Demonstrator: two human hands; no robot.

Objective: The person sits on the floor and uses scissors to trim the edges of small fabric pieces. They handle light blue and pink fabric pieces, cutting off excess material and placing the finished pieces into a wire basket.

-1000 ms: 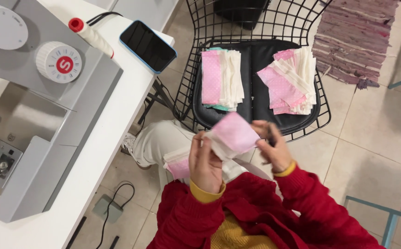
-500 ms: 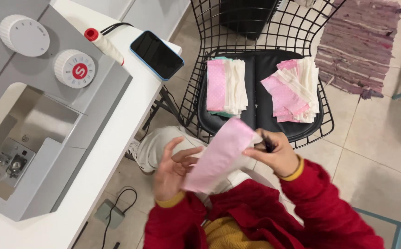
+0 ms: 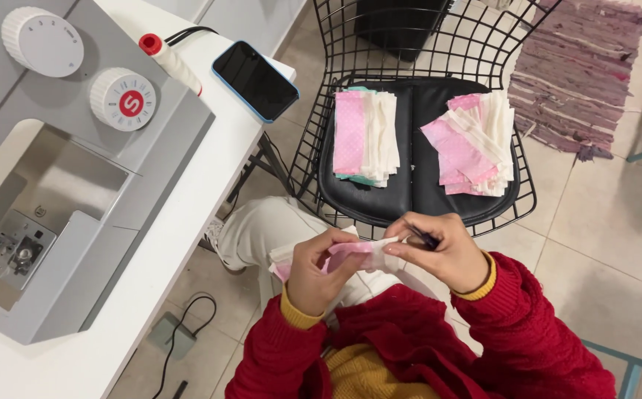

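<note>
Fingers of the left hand [image 3: 319, 270] and the right hand [image 3: 443, 251] clenched in a pinch on one small pink and white fabric piece [image 3: 361, 253], thumbs on top, one hand at each end. Held in the air just above the lap [image 3: 262, 229], close to the body, near the front edge of the chair cushion [image 3: 417, 148]. Slim dark tool [image 3: 426, 238] tucked under the right fingers as well; too small to tell its kind.

For clean handling, judging from the grip: pinch near the edges rather than the middle, so that the layers stay flat and matched. Pull gently and evenly from both ends, without twisting. Mind the dark tool's tip against the cloth and the left thumb. Work low over the lap, so that a slipped piece lands there and not on the floor.

Just under the left hand, a few more pink and white pieces [image 3: 282, 260] lying on the lap. Beyond, on the black cushion of the wire chair [image 3: 409, 44], two stacks of like pieces: a neat stack [image 3: 365, 137] at the left edge, a fanned stack [image 3: 476, 144] at the right edge, well apart. To the left, a white table [image 3: 188, 214] with a grey sewing machine [image 3: 62, 170], and a phone [image 3: 256, 80] at the far right corner.
</note>
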